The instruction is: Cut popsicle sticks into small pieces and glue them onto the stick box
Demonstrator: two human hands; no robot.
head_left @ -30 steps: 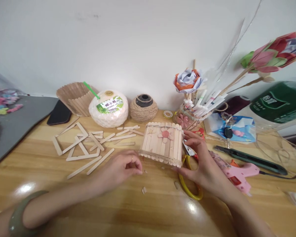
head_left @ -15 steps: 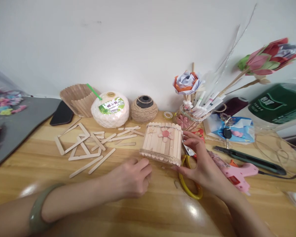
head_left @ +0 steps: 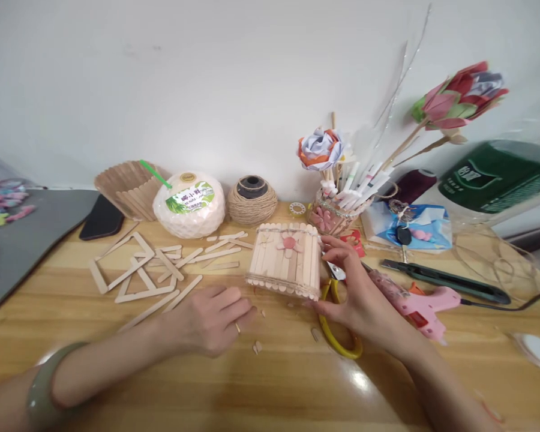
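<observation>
A small box of popsicle sticks (head_left: 282, 260) with a pink flower on its front and twine round its rims stands on the wooden table (head_left: 270, 384). My right hand (head_left: 356, 290) grips its right side, thumb at the bottom corner and fingers at the top edge. My left hand (head_left: 207, 318) rests palm down on the table just left of the box, fingers spread flat, holding nothing. Small wood chips (head_left: 256, 347) lie by its fingertips. Yellow-handled scissors (head_left: 335, 330) lie under my right hand.
Loose popsicle sticks and stick frames (head_left: 148, 270) lie at the left. Behind stand a stick fan cup (head_left: 128, 186), a white coconut drink (head_left: 189, 204) and a twine ball (head_left: 252, 201). A pink glue gun (head_left: 416, 303), a black cutter (head_left: 445, 281) and a jar of paper flowers (head_left: 333, 210) are at the right.
My left hand opened from a pinch and slid across the table below the box's left corner, now lying flat. My right hand stays on the box. The view shifted slightly.
</observation>
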